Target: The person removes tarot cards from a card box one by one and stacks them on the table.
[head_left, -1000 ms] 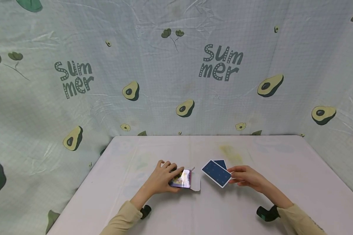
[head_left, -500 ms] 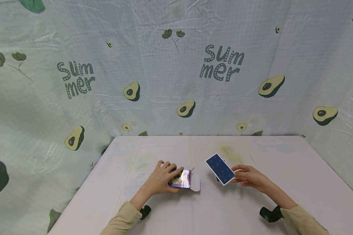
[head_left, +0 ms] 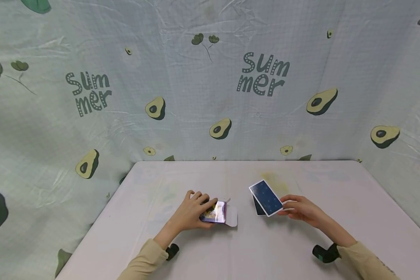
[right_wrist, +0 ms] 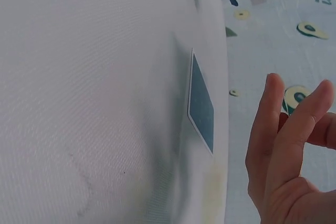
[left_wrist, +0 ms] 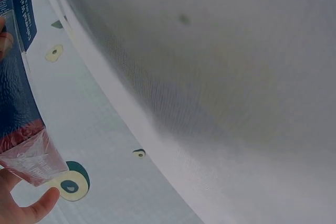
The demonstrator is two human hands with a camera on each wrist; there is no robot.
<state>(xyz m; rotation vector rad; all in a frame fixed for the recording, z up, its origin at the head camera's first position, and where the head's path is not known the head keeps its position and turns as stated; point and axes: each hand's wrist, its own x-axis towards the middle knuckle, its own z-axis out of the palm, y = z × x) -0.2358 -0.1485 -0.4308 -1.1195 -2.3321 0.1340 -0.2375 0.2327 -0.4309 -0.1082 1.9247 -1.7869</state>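
Observation:
My left hand (head_left: 192, 213) grips a small card box (head_left: 215, 212) on the white table (head_left: 203, 175), its white flap (head_left: 232, 216) open toward the right. The left wrist view shows that blue and red box (left_wrist: 16, 82) close up, with a fingertip (left_wrist: 37, 208) beneath it. A blue-backed card (head_left: 266, 197) stands tilted up at the fingertips of my right hand (head_left: 299, 208), over a dark card shape (head_left: 257, 207) on the table. Seen from the right wrist, the fingers (right_wrist: 281, 145) are straight, with a gap to the card (right_wrist: 201, 106).
An avocado-print "Summer" cloth (head_left: 262, 74) hangs behind and on both sides of the table. A yellowish stain (head_left: 274, 181) marks the tabletop beyond the card. Wrist cameras (head_left: 323, 252) sit on both beige sleeves.
The blue card has tipped up steeply and shifted right and away from me over the second. My right hand moved slightly farther from me. The left hand and box stayed still.

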